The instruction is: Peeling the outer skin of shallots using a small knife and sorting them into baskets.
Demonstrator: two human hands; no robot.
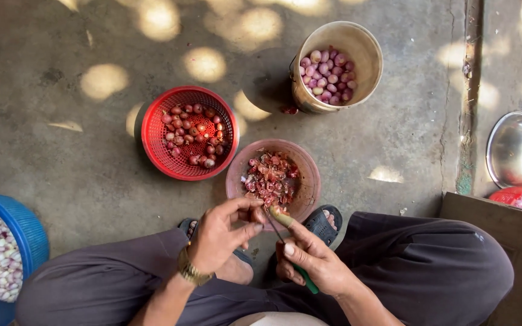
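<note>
Shallot [260,215] pinched in left hand [220,236]; green-handled knife [291,253] clasped in right hand [310,261]. Peel bowl [309,181] directly beyond; red basket [152,130] left of the bowl; bucket [367,54] behind it.

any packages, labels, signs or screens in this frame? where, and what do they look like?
None in view: no packaging, labels, signs or screens.
Only unmarked containers on the concrete floor: red mesh basket, beige bucket, pink bowl, blue basket, steel bowl.
Left hand holds a shallot; right hand a green-handled knife.
</note>
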